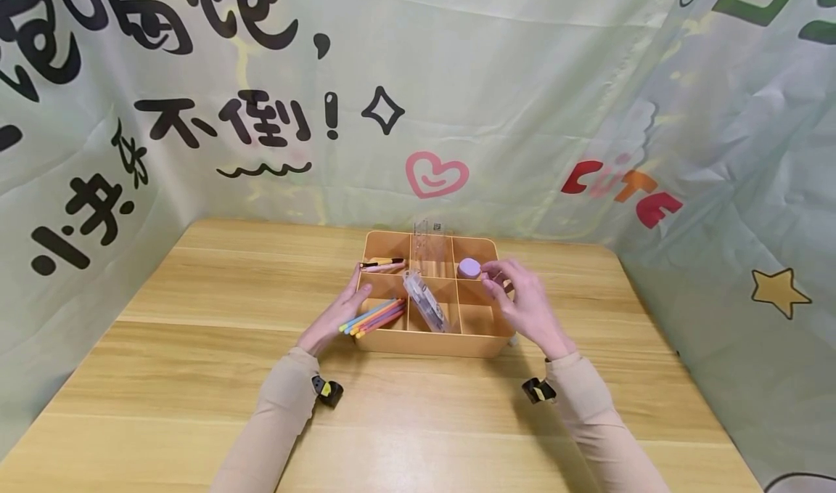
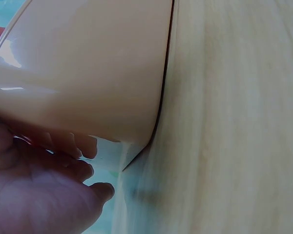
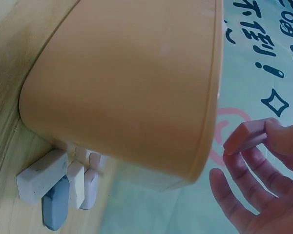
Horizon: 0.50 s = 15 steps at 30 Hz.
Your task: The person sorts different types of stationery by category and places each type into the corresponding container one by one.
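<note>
My right hand [image 1: 525, 300] is over the right side of a tan divided organizer box [image 1: 431, 344]. In the right wrist view, its thumb and fingers pinch a small pinkish eraser [image 3: 246, 135], above and outside the box wall. My left hand [image 1: 336, 315] is at the box's left side, thumb over the rim and fingers along the outer wall, as the left wrist view partly shows. Coloured markers [image 1: 372, 319] lean in the front left compartment, and a clear pack [image 1: 426, 304] tilts in the front middle one. A lilac round-topped item [image 1: 468, 268] sits at the back right.
Pens [image 1: 384, 263] lie in the back left compartment, and a clear plastic case [image 1: 429, 250] stands in the back middle one. Several block erasers, one grey-blue [image 3: 55, 204], lie on the wooden table [image 1: 196, 377] beside the box's right side. A printed cloth [image 1: 522, 101] hangs behind.
</note>
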Available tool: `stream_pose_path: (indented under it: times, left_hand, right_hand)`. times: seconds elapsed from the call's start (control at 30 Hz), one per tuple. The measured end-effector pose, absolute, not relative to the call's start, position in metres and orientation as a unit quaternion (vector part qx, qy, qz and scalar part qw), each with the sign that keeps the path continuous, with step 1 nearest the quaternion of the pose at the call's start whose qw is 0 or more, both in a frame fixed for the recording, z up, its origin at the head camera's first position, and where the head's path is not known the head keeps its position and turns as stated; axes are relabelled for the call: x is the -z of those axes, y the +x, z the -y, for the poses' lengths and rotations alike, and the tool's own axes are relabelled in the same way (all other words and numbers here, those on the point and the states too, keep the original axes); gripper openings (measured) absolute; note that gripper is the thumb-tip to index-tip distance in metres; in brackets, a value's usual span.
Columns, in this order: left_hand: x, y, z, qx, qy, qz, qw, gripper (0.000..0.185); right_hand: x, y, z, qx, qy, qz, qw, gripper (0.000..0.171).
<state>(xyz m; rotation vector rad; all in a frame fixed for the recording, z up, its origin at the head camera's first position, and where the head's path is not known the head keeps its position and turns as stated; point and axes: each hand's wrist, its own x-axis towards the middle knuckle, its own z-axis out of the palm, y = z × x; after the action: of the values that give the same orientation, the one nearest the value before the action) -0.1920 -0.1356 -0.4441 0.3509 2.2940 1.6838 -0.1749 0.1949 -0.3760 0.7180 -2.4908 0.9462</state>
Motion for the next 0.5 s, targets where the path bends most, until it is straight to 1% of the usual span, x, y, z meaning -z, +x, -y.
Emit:
stream_pose_path:
  times: [0.1,0.33,0.5]
  left_hand:
    - [0.4446,-0.192,0.1359,-0.585,0.118,-0.79,0.138,0.066]
    - [0.4437,-0.1913,0.1351,-0.594,0.124,-0.784,0.134,0.066]
    - [0.4434,-0.1906,0.1351,-0.593,0.122,-0.784,0.136,0.066]
  right_hand:
    - [0.3769,-0.1752,-0.1916,-0.315,0.261,0.897,0.17,0.02]
    - [0.3821,-0.1749,-0.1874,-0.259,0.277,0.915,0.137,0.01]
    - [0.3854,-0.1753,-0.1846,-0.222,0.285,0.926,0.11,0.01]
